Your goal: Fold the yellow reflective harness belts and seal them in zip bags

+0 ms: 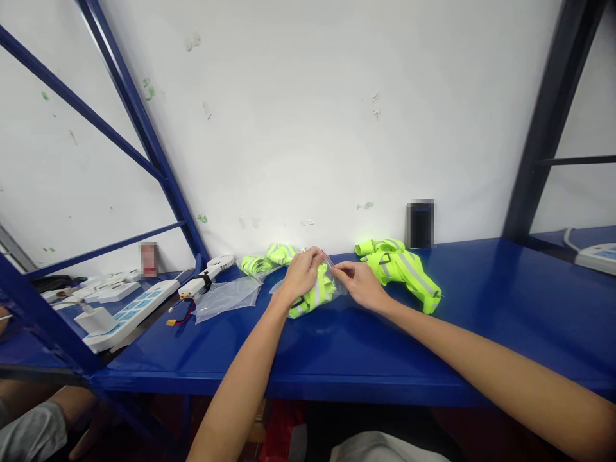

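1. Left hand (303, 273): grip pinches the clear bag (341, 286) by its red-edged mouth (328, 258).
2. Right hand (360, 282): grip pinches that mouth's other end.
3. Fluorescent bundle (318, 293): inside the clear bag, over the bench (486, 301).

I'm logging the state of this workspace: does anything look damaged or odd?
The white wall behind the blue table has scattered blemishes, some greenish, perhaps from chipping, which break its plain surface.

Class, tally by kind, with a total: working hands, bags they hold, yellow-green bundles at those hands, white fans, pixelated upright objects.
Hands: 2 (left hand, right hand)
Plastic bag held: 1
Yellow-green bundle at the hands: 1
White fan: 1
Pixelated upright objects: 2 (dark one, reddish one)
Total: 7
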Demonstrator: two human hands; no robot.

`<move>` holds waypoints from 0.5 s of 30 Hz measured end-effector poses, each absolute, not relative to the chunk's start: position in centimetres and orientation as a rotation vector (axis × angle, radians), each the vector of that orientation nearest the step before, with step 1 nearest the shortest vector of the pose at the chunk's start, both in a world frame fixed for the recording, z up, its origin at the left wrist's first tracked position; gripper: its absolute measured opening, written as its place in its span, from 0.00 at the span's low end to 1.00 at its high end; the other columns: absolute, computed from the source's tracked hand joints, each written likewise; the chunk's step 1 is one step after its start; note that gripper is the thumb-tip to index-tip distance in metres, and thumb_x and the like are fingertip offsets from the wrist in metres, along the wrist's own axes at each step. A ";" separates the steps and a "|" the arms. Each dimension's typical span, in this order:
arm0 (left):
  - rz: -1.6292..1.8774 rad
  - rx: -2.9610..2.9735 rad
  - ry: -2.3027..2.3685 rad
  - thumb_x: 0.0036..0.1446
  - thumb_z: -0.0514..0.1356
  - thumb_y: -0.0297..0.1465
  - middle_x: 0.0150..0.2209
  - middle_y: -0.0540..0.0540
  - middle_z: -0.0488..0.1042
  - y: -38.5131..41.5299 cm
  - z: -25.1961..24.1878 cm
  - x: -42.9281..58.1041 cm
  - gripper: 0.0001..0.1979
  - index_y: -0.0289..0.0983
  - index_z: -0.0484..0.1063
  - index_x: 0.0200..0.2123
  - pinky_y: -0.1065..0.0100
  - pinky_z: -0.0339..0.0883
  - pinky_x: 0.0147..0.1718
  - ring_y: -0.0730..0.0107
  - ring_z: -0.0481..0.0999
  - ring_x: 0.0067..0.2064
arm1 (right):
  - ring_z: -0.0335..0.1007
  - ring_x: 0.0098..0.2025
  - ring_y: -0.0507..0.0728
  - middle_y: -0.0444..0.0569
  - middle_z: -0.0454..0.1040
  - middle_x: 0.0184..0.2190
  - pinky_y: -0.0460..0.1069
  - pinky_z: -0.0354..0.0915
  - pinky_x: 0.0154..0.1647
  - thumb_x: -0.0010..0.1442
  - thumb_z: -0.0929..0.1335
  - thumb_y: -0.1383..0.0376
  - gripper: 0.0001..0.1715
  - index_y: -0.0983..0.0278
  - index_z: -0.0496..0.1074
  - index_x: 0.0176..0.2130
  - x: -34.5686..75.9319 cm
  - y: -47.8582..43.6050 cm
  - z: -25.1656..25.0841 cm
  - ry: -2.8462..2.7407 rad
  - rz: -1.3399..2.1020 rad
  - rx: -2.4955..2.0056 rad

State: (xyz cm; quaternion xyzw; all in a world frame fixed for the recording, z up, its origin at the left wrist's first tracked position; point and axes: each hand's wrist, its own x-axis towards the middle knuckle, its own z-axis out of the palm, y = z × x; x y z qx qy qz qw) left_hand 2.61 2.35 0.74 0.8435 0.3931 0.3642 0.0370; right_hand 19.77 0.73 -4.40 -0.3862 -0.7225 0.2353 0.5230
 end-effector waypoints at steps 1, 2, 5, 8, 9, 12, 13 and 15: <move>1.112 2.591 1.227 0.66 0.45 0.36 0.29 0.49 0.72 2.4 0.7 2.6 0.16 0.38 0.68 0.33 0.68 0.61 0.36 0.68 0.71 0.34 | 0.71 0.32 0.58 0.49 0.78 0.30 0.50 0.64 0.33 0.60 0.64 0.55 0.18 0.65 0.76 0.33 19.8 0.8 -4.4 -1.727 0.579 -0.921; 1.105 2.592 1.248 0.66 0.44 0.36 0.29 0.49 0.72 2.3 0.7 2.7 0.16 0.38 0.68 0.34 0.67 0.61 0.36 0.67 0.71 0.34 | 0.71 0.32 0.58 0.49 0.78 0.30 0.50 0.64 0.33 0.60 0.64 0.55 0.18 0.65 0.77 0.33 19.8 0.8 -4.5 -1.721 0.595 -0.918; 1.085 2.591 1.293 0.66 0.44 0.36 0.29 0.48 0.72 2.3 0.6 2.7 0.16 0.38 0.68 0.34 0.67 0.61 0.37 0.66 0.72 0.34 | 0.72 0.34 0.59 0.50 0.79 0.32 0.50 0.65 0.35 0.59 0.65 0.55 0.17 0.65 0.77 0.34 19.8 0.9 -4.5 -1.699 0.627 -0.913; 1.084 2.586 1.278 0.66 0.44 0.36 0.31 0.48 0.74 2.3 0.6 2.8 0.15 0.39 0.68 0.35 0.67 0.61 0.37 0.66 0.72 0.35 | 0.73 0.35 0.59 0.50 0.79 0.32 0.50 0.66 0.36 0.59 0.65 0.56 0.17 0.65 0.77 0.34 19.8 1.0 -4.7 -1.691 0.621 -0.922; 1.087 2.587 1.268 0.66 0.44 0.36 0.31 0.48 0.74 2.3 0.6 2.8 0.15 0.39 0.68 0.35 0.67 0.61 0.38 0.66 0.73 0.35 | 0.73 0.34 0.59 0.50 0.79 0.32 0.50 0.66 0.36 0.59 0.65 0.56 0.16 0.64 0.77 0.34 19.7 1.0 -4.7 -1.692 0.613 -0.930; 1.084 2.599 1.261 0.67 0.44 0.35 0.32 0.47 0.74 2.3 0.6 2.9 0.15 0.39 0.67 0.35 0.68 0.61 0.38 0.66 0.73 0.36 | 0.73 0.33 0.59 0.50 0.79 0.31 0.50 0.65 0.35 0.59 0.65 0.56 0.16 0.64 0.76 0.33 19.6 1.1 -4.8 -1.696 0.593 -0.949; 1.082 2.602 1.268 0.67 0.44 0.35 0.32 0.47 0.74 2.3 0.5 2.9 0.15 0.39 0.67 0.35 0.68 0.61 0.37 0.66 0.73 0.35 | 0.73 0.33 0.59 0.50 0.79 0.31 0.50 0.65 0.34 0.59 0.65 0.57 0.16 0.65 0.76 0.33 19.6 1.1 -4.8 -1.696 0.590 -0.950; 1.084 2.607 1.280 0.67 0.43 0.35 0.31 0.47 0.74 2.3 0.5 2.9 0.15 0.39 0.67 0.35 0.68 0.61 0.37 0.66 0.73 0.35 | 0.73 0.32 0.59 0.50 0.78 0.30 0.50 0.65 0.34 0.59 0.65 0.57 0.15 0.65 0.76 0.33 19.5 1.1 -4.8 -1.692 0.587 -0.948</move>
